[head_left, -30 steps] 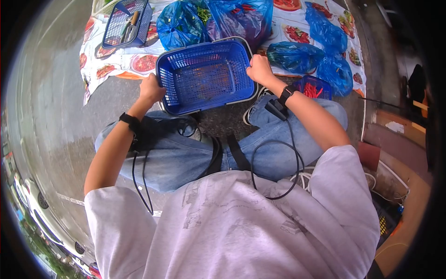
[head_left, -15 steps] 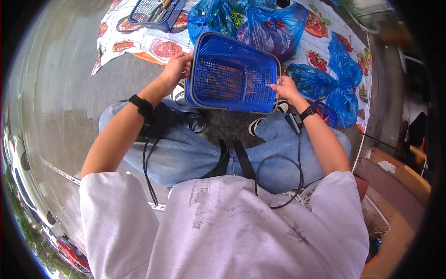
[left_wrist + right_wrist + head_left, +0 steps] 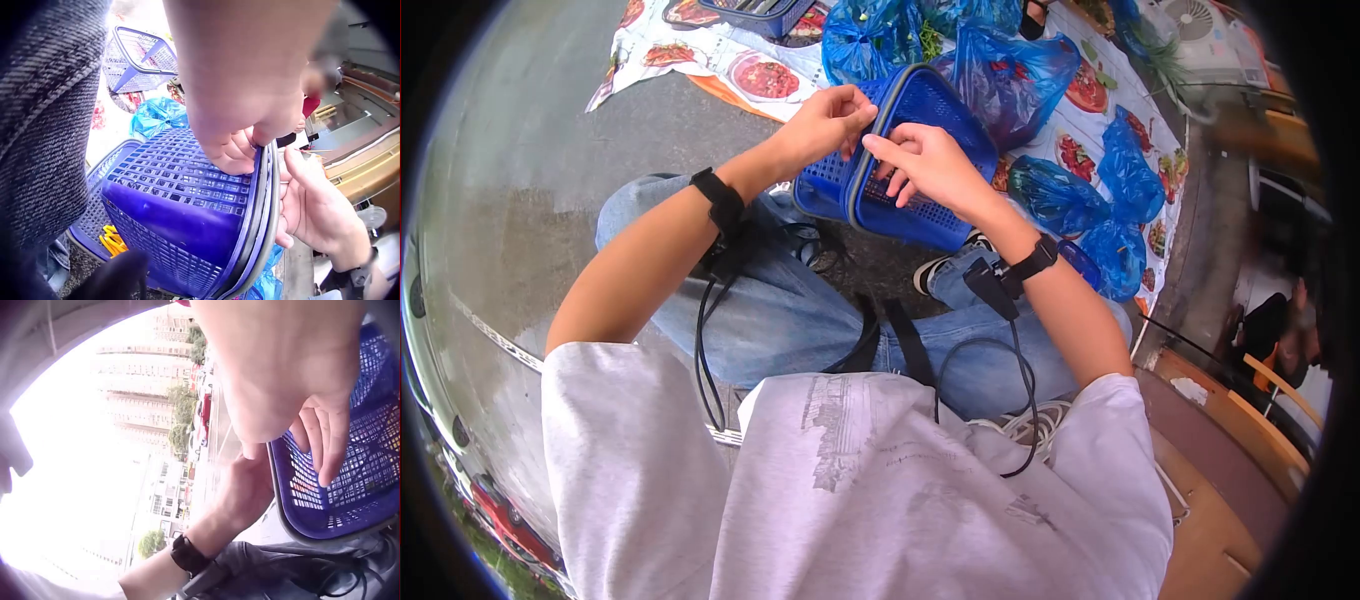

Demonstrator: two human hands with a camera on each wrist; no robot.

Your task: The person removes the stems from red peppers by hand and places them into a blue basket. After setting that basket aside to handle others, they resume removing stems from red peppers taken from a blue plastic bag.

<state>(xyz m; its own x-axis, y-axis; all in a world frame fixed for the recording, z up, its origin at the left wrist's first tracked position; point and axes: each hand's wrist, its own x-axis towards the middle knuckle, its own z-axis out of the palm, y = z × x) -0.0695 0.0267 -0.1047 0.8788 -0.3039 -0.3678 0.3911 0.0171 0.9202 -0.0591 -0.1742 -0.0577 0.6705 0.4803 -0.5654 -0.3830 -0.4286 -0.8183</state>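
A blue plastic basket (image 3: pixel 945 108) with a grey handle along its rim is tilted on its side above my lap, its mouth facing right. My left hand (image 3: pixel 825 125) pinches the rim from the outer side, with fingertips against the slotted wall in the left wrist view. My right hand (image 3: pixel 930 170) is at the basket's mouth. Its thumb points to the rim and its loosely bent fingers reach inside, apart from the mesh in the right wrist view. In the left wrist view, a second blue basket (image 3: pixel 87 234) below holds yellow pieces (image 3: pixel 112 240).
Blue plastic bags (image 3: pixel 1012 85) stand on a sheet printed with food pictures (image 3: pixel 715 72) in front of me. Another blue basket (image 3: pixel 772 20) is at the top edge. Black cables (image 3: pixel 705 360) hang by both forearms. A wooden board (image 3: pixel 1215 480) lies at right.
The basket has turned from facing me to lying on its side, its mouth to the right. My right hand has left its far side and come over to the rim beside my left hand.
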